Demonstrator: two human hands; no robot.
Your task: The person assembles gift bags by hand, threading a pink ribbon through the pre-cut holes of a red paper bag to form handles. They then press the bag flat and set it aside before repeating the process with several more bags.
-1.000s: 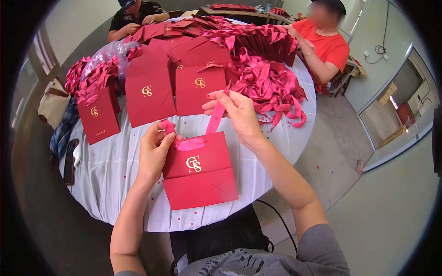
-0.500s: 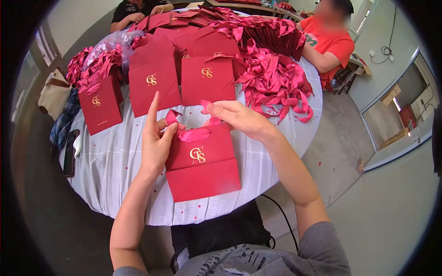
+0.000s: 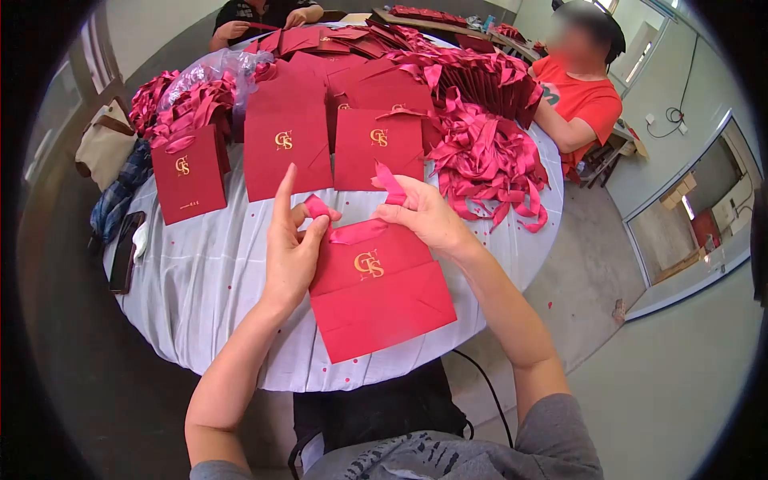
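Note:
A red paper gift bag [image 3: 388,308] with a gold monogram lies in front of me near the table edge, its lower part folded up flat. A pink-red ribbon [image 3: 358,233] runs across its top. My left hand [image 3: 292,252] is at the bag's upper left corner, thumb and fingers pinched on one ribbon end, index finger pointing up. Above the upper right corner, my right hand [image 3: 424,216] grips the other ribbon end between thumb and fingers, and a short tail sticks up from it.
Red bags [image 3: 288,152] stand and lie in stacks beyond my hands. Loose ribbons [image 3: 488,160] are heaped at right. A phone [image 3: 126,252] and cloth bag [image 3: 104,144] lie at left. One person in red [image 3: 580,108] sits at right, another [image 3: 264,20] at the far side.
My right hand has turned and now holds its ribbon end with the tail standing up. The bag has shifted slightly right, partly with the camera view.

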